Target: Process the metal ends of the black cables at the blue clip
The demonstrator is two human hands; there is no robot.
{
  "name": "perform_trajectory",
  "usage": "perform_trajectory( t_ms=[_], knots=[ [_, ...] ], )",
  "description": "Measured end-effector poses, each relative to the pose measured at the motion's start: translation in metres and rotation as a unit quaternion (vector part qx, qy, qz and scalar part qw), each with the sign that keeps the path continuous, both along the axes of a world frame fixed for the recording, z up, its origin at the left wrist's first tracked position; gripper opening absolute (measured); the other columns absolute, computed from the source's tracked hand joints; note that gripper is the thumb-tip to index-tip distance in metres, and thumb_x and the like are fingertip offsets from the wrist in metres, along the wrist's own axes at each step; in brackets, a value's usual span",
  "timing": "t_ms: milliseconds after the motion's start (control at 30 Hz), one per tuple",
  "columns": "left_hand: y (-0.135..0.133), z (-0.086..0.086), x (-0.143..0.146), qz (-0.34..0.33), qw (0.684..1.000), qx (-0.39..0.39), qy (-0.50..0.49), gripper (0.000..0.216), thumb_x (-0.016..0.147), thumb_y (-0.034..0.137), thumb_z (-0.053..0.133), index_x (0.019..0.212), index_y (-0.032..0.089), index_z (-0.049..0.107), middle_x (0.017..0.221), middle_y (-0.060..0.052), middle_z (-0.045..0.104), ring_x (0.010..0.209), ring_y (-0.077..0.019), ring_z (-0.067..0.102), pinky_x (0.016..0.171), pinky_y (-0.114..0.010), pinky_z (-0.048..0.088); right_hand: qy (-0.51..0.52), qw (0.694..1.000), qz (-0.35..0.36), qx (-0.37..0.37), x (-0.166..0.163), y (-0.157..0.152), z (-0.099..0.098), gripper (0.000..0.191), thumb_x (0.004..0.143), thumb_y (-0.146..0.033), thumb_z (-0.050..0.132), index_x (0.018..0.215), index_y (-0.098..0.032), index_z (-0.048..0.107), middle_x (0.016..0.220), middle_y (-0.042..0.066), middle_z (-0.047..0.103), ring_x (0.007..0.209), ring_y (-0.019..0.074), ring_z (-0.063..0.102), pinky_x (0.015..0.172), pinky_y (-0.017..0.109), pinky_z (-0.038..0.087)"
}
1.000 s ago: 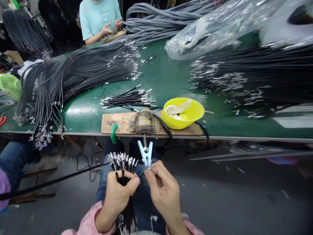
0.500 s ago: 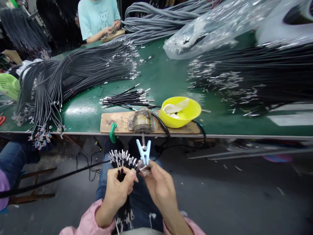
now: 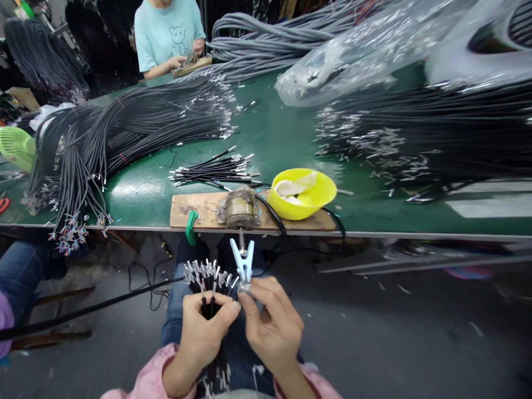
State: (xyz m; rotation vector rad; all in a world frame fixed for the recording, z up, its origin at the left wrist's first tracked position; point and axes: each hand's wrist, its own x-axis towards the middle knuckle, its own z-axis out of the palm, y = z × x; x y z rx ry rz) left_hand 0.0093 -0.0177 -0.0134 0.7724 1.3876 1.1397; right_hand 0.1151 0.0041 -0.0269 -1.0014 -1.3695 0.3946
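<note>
The left hand curls round a bundle of black cables (image 3: pixel 209 275) towards six o'clock in the view. If that grip slackened, thin cables could slide out, and tips crowding the blue clip (image 3: pixel 244 264) at their three o'clock might snag. The bundle's long axis runs roughly six to twelve, silvery ends towards twelve. At its four o'clock, the right hand (image 3: pixel 274 328) pinches thumb against fingers below the clip; what lies between them I cannot make out.
</note>
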Motion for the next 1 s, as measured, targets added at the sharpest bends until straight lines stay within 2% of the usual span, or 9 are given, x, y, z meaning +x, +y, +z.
perform_trajectory(
  t_ms=[67, 133, 200, 300, 533, 700, 867, 933, 1000],
  knots=[
    [-0.001, 0.004, 0.0, 0.005, 1.0, 0.005, 0.015, 0.027, 0.067, 0.043, 0.073, 0.056, 0.018, 0.069, 0.043, 0.003, 0.053, 0.037, -0.0075, 0.042, 0.039, -0.021, 0.041, 0.004, 0.999, 0.042, -0.02, 0.003, 0.001, 0.002, 0.019, 0.076, -0.002, 0.055, 0.073, -0.02, 0.057, 0.067, 0.0, 0.058, 0.06, 0.0138, 0.054, 0.062, 0.028, 0.045],
    [-0.001, 0.007, -0.001, 0.019, 0.998, 0.024, 0.062, 0.023, 0.066, 0.039, 0.074, 0.056, 0.019, 0.07, 0.049, 0.001, 0.06, 0.044, -0.0104, 0.051, 0.048, -0.023, 0.047, 0.038, 0.995, 0.075, -0.061, 0.008, 0.002, 0.002, 0.018, 0.077, -0.006, 0.056, 0.068, -0.02, 0.055, 0.062, -0.001, 0.056, 0.055, 0.0132, 0.053, 0.055, 0.026, 0.045],
    [-0.002, 0.009, -0.003, 0.037, 0.99, 0.045, 0.125, 0.015, 0.064, 0.033, 0.076, 0.059, 0.02, 0.072, 0.058, -0.001, 0.068, 0.056, -0.0143, 0.06, 0.06, -0.025, 0.051, 0.068, 0.99, 0.075, -0.099, 0.014, 0.002, 0.002, 0.016, 0.078, -0.009, 0.055, 0.066, -0.02, 0.057, 0.061, -0.001, 0.056, 0.055, 0.0139, 0.054, 0.051, 0.024, 0.044],
    [-0.003, 0.01, -0.004, 0.04, 0.982, 0.057, 0.175, 0.009, 0.063, 0.027, 0.077, 0.061, 0.019, 0.073, 0.061, -0.002, 0.071, 0.06, -0.0166, 0.063, 0.063, -0.027, 0.052, 0.083, 0.986, 0.051, -0.135, 0.019, 0.002, 0.004, 0.014, 0.08, -0.013, 0.054, 0.069, -0.019, 0.061, 0.067, 0.003, 0.06, 0.061, 0.0164, 0.058, 0.053, 0.026, 0.047],
    [-0.004, 0.01, -0.002, 0.009, 0.982, 0.063, 0.179, 0.012, 0.065, 0.028, 0.075, 0.059, 0.018, 0.073, 0.054, -0.002, 0.067, 0.052, -0.0152, 0.058, 0.055, -0.026, 0.048, 0.119, 0.979, 0.109, -0.12, 0.014, 0.007, 0.014, 0.015, 0.075, -0.009, 0.06, 0.064, -0.019, 0.062, 0.061, 0.0, 0.058, 0.055, 0.0136, 0.054, 0.048, 0.022, 0.044],
    [-0.004, 0.013, -0.003, -0.02, 0.986, 0.052, 0.155, 0.019, 0.072, 0.025, 0.067, 0.057, 0.014, 0.069, 0.049, 0.0, 0.061, 0.047, -0.012, 0.051, 0.05, -0.024, 0.042, 0.078, 0.989, 0.106, -0.066, 0.013, 0.007, 0.007, 0.017, 0.072, -0.005, 0.061, 0.063, -0.019, 0.063, 0.056, -0.001, 0.058, 0.051, 0.0126, 0.052, 0.054, 0.026, 0.045],
    [-0.003, 0.013, -0.005, -0.029, 0.99, 0.04, 0.13, 0.019, 0.072, 0.025, 0.067, 0.058, 0.013, 0.068, 0.051, -0.001, 0.06, 0.052, -0.0121, 0.051, 0.055, -0.025, 0.042, 0.079, 0.986, 0.063, -0.135, 0.017, 0.005, 0.003, 0.018, 0.079, -0.01, 0.055, 0.066, -0.02, 0.065, 0.063, 0.001, 0.062, 0.058, 0.0148, 0.058, 0.054, 0.026, 0.046],
    [-0.003, 0.013, -0.005, -0.025, 0.991, 0.036, 0.123, 0.017, 0.07, 0.025, 0.069, 0.058, 0.013, 0.067, 0.058, -0.003, 0.063, 0.06, -0.0137, 0.055, 0.062, -0.026, 0.044, 0.09, 0.982, 0.08, -0.143, 0.016, 0.006, 0.007, 0.019, 0.08, -0.012, 0.054, 0.069, -0.02, 0.067, 0.067, 0.003, 0.064, 0.061, 0.0161, 0.06, 0.054, 0.026, 0.047],
    [-0.003, 0.011, -0.006, -0.025, 0.993, 0.026, 0.108, 0.02, 0.07, 0.029, 0.07, 0.058, 0.013, 0.066, 0.055, -0.001, 0.059, 0.055, -0.0117, 0.051, 0.057, -0.025, 0.043, 0.084, 0.983, 0.114, -0.115, 0.014, 0.006, 0.011, 0.017, 0.079, -0.01, 0.056, 0.068, -0.02, 0.066, 0.064, 0.002, 0.065, 0.059, 0.0155, 0.059, 0.054, 0.026, 0.047]
  ],
)
